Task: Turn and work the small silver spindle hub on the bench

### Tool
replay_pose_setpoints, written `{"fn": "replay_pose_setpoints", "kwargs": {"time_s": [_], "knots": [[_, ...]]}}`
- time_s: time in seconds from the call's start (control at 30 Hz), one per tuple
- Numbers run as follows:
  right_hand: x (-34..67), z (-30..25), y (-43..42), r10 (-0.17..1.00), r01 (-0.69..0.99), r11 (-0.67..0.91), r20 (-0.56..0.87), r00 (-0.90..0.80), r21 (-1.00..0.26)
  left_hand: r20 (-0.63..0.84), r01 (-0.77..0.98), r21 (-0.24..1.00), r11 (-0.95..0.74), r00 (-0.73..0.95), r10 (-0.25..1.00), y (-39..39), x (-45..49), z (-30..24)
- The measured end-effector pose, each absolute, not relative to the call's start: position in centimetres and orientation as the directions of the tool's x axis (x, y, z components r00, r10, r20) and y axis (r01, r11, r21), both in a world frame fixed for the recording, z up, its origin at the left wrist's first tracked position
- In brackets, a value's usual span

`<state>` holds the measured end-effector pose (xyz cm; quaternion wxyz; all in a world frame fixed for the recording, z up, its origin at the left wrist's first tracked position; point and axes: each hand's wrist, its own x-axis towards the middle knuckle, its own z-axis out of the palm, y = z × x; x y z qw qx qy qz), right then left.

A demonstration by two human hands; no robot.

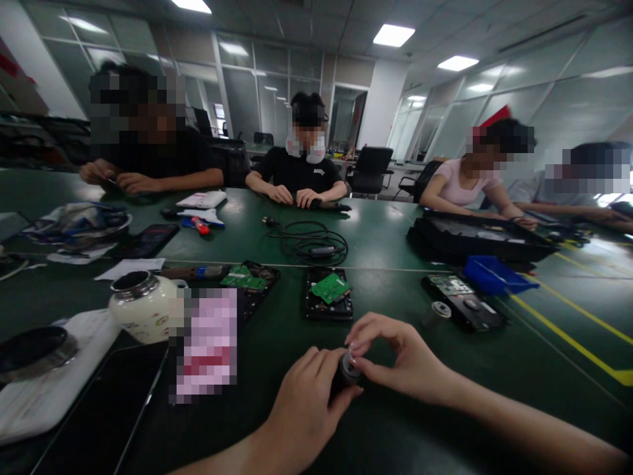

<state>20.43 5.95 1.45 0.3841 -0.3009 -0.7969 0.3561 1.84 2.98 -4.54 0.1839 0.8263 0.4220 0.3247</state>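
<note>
My left hand (304, 402) is wrapped round a small dark cylindrical part (346, 373) just above the green table (386, 237). My right hand (395, 359) pinches the part's light-coloured top end with thumb and fingertips. Just beyond my hands lies an opened hard drive (328, 297) with a green circuit board (330, 287) resting on it. A second drive with a green board (247, 280) lies to its left, and a third opened drive (462, 300) to the right.
A white jar (143, 307), a blurred pink item (208, 343) and a dark tablet (99, 415) sit at my left. A coiled black cable (311, 244), a blue tray (489, 274) and a black laptop (475, 237) lie further out. Several people sit across the table.
</note>
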Motion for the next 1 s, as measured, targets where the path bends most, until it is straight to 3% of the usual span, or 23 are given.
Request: {"fn": "replay_pose_setpoints", "kwargs": {"time_s": [0.37, 0.57, 0.63, 0.8, 1.0], "knots": [[20.1, 1.1, 5.7, 0.744, 0.25, 0.602, 0.419, -0.521, -0.758, 0.391, 0.578, 0.571, -0.583, 0.433, 0.812, 2.9, 1.8, -4.9], [22.3, 1.0, 7.9, 0.803, 0.222, 0.578, 0.498, -0.328, -0.785, 0.353, 0.588, 0.58, -0.564, 0.442, 0.825, 2.9, 1.8, -4.9], [23.4, -0.3, 9.0, 0.839, 0.288, 0.533, 0.454, -0.298, -0.796, 0.335, 0.6, 0.58, -0.552, 0.442, 0.832, 2.9, 1.8, -4.7], [24.7, -4.1, 10.3, 0.868, 0.405, 0.438, 0.261, -0.422, -0.802, 0.34, 0.606, 0.574, -0.55, 0.435, 0.834, 2.9, 1.8, -4.8], [23.7, -2.2, 9.0, 0.875, 0.349, 0.452, 0.334, -0.351, -0.821, 0.323, 0.61, 0.577, -0.543, 0.44, 0.838, 3.0, 1.8, -4.7]]}}
